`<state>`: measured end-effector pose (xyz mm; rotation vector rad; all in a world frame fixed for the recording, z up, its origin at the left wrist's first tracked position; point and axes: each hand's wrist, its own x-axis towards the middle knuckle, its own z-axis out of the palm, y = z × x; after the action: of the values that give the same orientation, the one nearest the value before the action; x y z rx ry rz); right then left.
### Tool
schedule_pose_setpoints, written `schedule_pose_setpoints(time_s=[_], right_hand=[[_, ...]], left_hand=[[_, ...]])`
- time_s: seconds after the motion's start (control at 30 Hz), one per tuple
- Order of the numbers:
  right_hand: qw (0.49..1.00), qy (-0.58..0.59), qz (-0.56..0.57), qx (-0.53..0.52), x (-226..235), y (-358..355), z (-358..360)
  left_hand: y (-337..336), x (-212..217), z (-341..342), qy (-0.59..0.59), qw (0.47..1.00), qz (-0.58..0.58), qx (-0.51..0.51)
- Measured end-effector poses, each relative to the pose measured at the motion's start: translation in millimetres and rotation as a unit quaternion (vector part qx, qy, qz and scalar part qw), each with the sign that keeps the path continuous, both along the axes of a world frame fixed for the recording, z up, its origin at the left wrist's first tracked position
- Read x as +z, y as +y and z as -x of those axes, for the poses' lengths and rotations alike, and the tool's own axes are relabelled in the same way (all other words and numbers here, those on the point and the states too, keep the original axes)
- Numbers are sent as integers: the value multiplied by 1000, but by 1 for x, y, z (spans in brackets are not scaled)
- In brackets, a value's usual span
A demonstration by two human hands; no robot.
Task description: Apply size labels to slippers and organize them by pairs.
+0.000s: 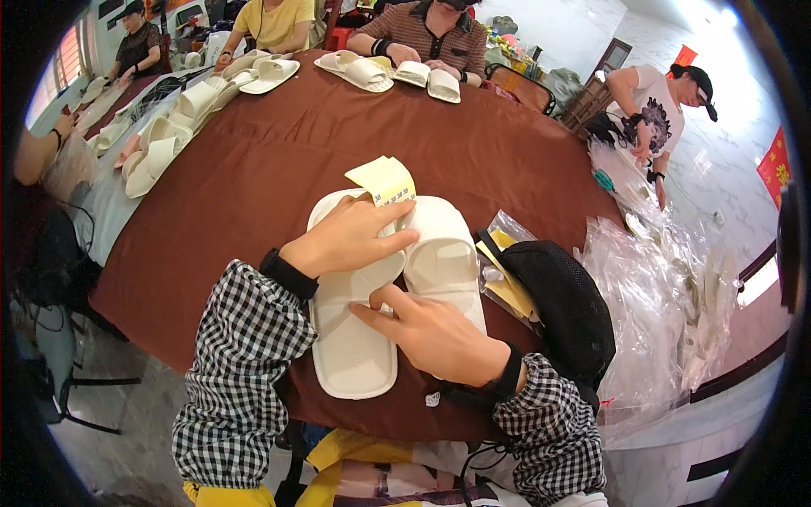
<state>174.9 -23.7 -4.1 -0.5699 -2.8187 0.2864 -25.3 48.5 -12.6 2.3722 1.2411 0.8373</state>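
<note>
A pair of cream slide slippers lies side by side in front of me, the left slipper (pixel 355 363) and the right slipper (pixel 443 262). My left hand (pixel 355 232) is over their upper ends, its fingers closed on a yellow sticker sheet (pixel 384 179) printed with small dark marks. Just below it, my right hand (pixel 439 334) reaches across the right slipper to the left one. Its thumb and forefinger are apart, with the fingertips at the left slipper's insole. I see nothing held in it, though a tiny sticker could be hidden at the fingertips.
A brown cloth covers the round table (pixel 228 211). A black mesh bag (pixel 557 296) and a plastic pouch with yellow sheets (pixel 511 279) lie to the right. Clear plastic bags (pixel 650 329) hang beyond. More slippers (pixel 359 70) line the far edge, where several people work.
</note>
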Motion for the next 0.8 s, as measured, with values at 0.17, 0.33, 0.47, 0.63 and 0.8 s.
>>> schedule_pose_setpoints(time_s=[0.17,0.33,0.47,0.63,0.8], right_hand=[[1000,11,20,5,0,-4,-9],[1000,-8,15,-10,1,-8,-6],[1000,-17,-22,-10,-4,-12,-2],[1000,0,-25,-16,-4,-10,-12],[1000,2,-10,-13,-8,-10,0]], left_hand=[[3,-5,0,-8,1000,-20,-9],[2,-2,-2,-8,999,-42,-16],[-2,5,-1,9,1000,13,4],[-1,6,-7,1,1000,0,-3],[-3,5,1,-3,1000,16,-5]])
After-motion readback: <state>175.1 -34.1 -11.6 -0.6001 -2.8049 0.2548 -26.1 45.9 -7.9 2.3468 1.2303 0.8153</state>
